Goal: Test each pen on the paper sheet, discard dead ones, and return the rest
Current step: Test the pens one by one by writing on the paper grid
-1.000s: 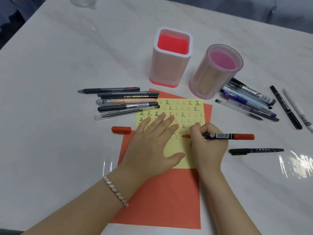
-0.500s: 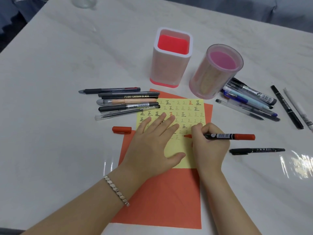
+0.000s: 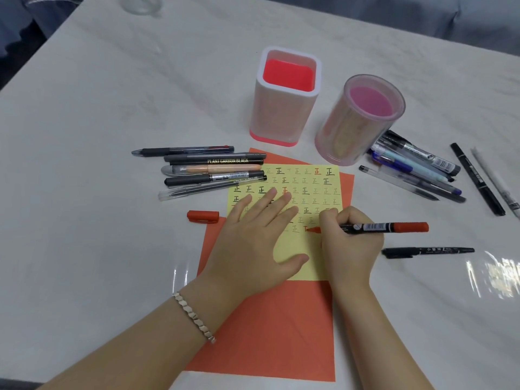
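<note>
Now writing: right hand point(image 3: 349, 249), its grip clamped around the barrel of the red marker point(image 3: 394, 228)
Red marker: nearly level, tail pointing right, tip touching the yellow sheet point(image 3: 323, 190) beside a short red stroke in the nearest row of marks
Left hand point(image 3: 253, 240): flat on the yellow sheet, grip apart, fingers straight and spread, holding nothing, bracelet point(image 3: 194, 316) at the wrist
Yellow sheet: lies on the orange paper point(image 3: 267, 333) on the desk point(image 3: 98, 220), filled with rows of small written marks, mostly dark, a few red
Red cap point(image 3: 203, 216): on the desk just left of the orange paper, well apart from the marker
Left pens point(image 3: 213, 171): stacked in a row left of the sheet, the nearest ones reaching its far left corner
Right pens point(image 3: 413, 170): a loose pile against the round holder point(image 3: 351, 128), with two more lying farther right
Black marker point(image 3: 427, 251): alone on the desk, just right of the right hand
Square holder point(image 3: 278, 114): upright beyond the sheet, left of the round holder
</note>
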Tool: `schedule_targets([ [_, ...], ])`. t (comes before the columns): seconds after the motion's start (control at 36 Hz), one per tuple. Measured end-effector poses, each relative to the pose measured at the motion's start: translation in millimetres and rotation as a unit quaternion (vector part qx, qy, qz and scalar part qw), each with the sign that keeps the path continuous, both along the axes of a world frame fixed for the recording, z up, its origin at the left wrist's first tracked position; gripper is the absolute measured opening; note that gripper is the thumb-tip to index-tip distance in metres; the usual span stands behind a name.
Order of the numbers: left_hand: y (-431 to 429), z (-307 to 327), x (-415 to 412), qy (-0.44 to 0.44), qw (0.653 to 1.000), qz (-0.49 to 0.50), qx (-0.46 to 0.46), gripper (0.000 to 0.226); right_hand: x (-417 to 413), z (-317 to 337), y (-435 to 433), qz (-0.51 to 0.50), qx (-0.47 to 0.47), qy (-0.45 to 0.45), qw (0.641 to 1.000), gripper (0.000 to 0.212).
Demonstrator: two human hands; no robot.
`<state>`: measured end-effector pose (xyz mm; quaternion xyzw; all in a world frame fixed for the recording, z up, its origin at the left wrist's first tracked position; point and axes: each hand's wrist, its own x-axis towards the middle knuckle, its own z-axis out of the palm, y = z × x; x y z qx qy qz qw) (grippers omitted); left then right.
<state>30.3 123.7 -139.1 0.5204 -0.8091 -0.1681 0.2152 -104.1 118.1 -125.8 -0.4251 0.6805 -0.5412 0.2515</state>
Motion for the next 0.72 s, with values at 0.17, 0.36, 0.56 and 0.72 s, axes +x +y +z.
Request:
schedule_targets([
  [0.17,0.0,0.1,-0.2,0.000,1.000,0.001,-0.001,0.070,0.9,-0.6,-0.4,0.003,-0.009,0.009,1.000,0.031],
  [0.36,0.1,0.5,-0.3,0.002,1.000,0.003,-0.002,0.070,-0.8,-1.3,-0.5,-0.002,-0.004,0.005,1.000,0.031],
  [0.56,0.2,0.1,-0.3,0.004,1.000,0.002,-0.006,0.069,0.7,-1.2,-1.7,0.006,0.004,0.017,1.000,0.030],
  [0.72,-0.1,-0.5,-0.3,0.003,1.000,0.003,-0.002,0.069,0.4,0.2,-0.5,0.007,0.009,0.007,1.000,0.028],
])
